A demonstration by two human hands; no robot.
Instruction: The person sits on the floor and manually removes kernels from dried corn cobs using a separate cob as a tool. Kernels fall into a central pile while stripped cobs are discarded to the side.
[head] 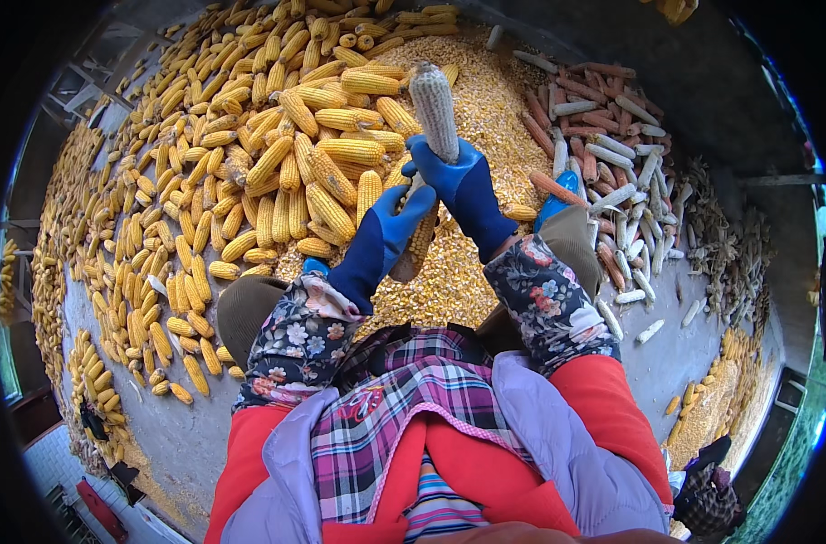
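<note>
My right hand (450,170), in a blue coated glove, grips a bare whitish corncob (433,112) that points up and away from me. Just below and to the left, my left hand (402,211), gloved alike, is closed around another ear of corn (421,241), partly stripped, whose lower end shows beneath the glove. The two hands nearly touch, and the fingers hide where the two pieces meet. Loose kernels (433,292) lie in a heap under and beyond my hands. Unshelled yellow ears (348,149) are piled against the heap on the left.
Bare white and reddish cobs (613,156) form a pile at the right, with dry husks (726,251) beyond. More yellow ears (195,285) spread over the grey floor (174,435) at left. My knees flank the kernels. Another person (709,503) is partly visible at the lower right.
</note>
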